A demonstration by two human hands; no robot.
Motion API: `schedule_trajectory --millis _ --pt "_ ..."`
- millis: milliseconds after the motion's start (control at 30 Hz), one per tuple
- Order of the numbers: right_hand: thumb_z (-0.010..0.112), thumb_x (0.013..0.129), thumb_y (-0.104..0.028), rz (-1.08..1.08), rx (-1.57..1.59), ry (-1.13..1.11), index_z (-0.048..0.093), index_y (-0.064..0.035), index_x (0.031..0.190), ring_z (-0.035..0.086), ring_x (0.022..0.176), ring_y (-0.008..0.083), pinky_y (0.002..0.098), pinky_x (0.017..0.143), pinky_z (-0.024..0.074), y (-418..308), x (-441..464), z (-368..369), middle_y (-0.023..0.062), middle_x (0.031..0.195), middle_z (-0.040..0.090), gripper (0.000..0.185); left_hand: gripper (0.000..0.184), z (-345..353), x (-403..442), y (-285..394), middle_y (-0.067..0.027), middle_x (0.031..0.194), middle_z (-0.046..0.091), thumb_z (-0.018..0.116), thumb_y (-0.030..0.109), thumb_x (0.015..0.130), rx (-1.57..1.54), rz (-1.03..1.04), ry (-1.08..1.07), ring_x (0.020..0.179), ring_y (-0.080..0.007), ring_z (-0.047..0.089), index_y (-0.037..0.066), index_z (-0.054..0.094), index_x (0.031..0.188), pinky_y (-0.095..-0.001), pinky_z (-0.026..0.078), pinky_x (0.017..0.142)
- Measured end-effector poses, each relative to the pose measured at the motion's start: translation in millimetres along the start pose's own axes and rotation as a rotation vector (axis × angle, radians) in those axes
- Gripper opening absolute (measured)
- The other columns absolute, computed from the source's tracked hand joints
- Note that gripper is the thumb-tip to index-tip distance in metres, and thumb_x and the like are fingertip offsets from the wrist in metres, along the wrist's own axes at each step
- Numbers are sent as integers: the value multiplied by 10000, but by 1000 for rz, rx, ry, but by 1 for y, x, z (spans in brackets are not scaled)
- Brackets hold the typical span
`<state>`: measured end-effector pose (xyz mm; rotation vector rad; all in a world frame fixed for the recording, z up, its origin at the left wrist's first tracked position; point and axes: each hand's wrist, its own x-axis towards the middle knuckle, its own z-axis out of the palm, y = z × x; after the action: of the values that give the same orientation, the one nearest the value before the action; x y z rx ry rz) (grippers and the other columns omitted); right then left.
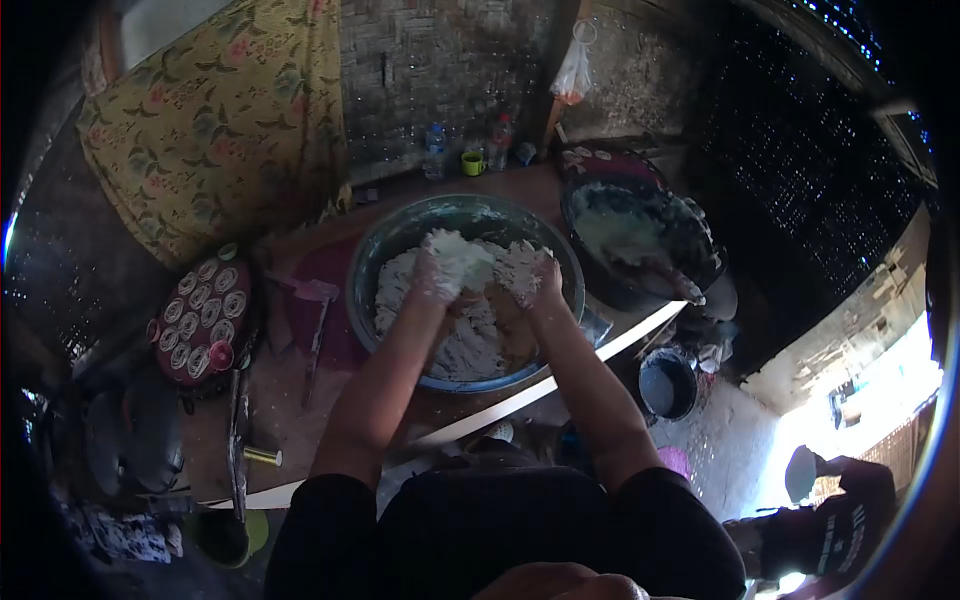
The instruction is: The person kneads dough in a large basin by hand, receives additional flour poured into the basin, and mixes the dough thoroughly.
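White dough (468, 350) is in the basin (385, 238) on the counter (275, 430). The left hand (432, 278) and right hand (545, 282) are caked in it; how far the fingers are curled, or whether any is gripped, cannot be told. Dry patches are best folded inward evenly, below the rim.

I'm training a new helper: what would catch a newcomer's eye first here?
Probably the big basin in the middle, with the left hand and right hand caked in pale dough inside it. Next, perhaps, the yellow floral cloth hanging at upper left, and the round, ring-patterned disc below it.
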<state>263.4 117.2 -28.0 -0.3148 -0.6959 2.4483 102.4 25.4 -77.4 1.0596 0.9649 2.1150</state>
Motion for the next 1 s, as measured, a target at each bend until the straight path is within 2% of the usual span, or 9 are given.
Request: schedule_trajectory --millis 33,100,167,233,367,433,533,633,1000 --pt "369 864 -303 -28 138 -51 507 -54 1046 543 886 274 408 743 463 6 -5 8 112 980 547 338 316 17 1 -5 -113 1036 530 370 272 879 -768 -168 254 948 -265 508 43 513 1044 -419 414 845" --pt "366 866 -290 -53 280 -99 505 -55 1066 532 910 288 413 763 458 14 -13 27 123 1014 541 338 320 39 2 -7 -109 1044 526 371 274 880 -750 -145 362 954 -267 505 40 503 1054 -415 409 854" --pt "356 860 -282 -232 191 122 508 -58 1073 516 931 288 422 812 425 21 -18 40 111 1016 545 345 324 62 -2 1 -105 1051 522 373 276 881 -732 -127 467 959 -269 502 38 494 1064 -410 404 862" --pt "341 862 -273 -206 215 85 515 -64 1069 513 939 280 410 827 416 26 -4 27 97 1023 547 342 334 79 -8 8 -83 977 512 362 348 898 -608 -83 552 913 -233 502 75 495 1038 -355 424 817" --pt "336 863 -256 -233 290 97 528 -59 1052 530 924 265 394 822 431 40 5 0 96 1034 547 334 348 76 -19 -6 -75 965 520 347 354 902 -679 -166 476 896 -219 505 72 494 1043 -344 429 804" --pt "338 856 -257 -266 114 156 530 -56 1052 528 928 276 403 821 435 44 10 -11 100 1027 550 340 382 74 -22 -10 -83 976 534 344 373 897 -551 -204 448 894 -220 514 61 491 1062 -348 439 791" --pt "351 844 -264 -240 256 177 532 -53 1047 534 918 286 409 806 446 41 2 -5 106 1012 554 344 400 58 -23 -37 -89 996 540 334 383 895 -276 -168 401 909 -220 519 59 490 1072 -346 445 790" --pt "368 828 -270 -233 274 195 537 -48 1034 539 905 291 414 790 454 38 -4 -1 113 1005 556 347 397 63 -21 -37 -96 1016 540 328 373 897 -501 -283 502 929 -221 519 61 490 1082 -346 446 798" --pt "379 823 -278 -221 275 196 525 -37 1038 538 906 296 414 787 452 38 -6 -3 122 1008 552 355 356 63 -26 -39 -102 1033 522 352 340 894 -594 -234 383 957 -259 498 57 492 1059 -382 416 853"
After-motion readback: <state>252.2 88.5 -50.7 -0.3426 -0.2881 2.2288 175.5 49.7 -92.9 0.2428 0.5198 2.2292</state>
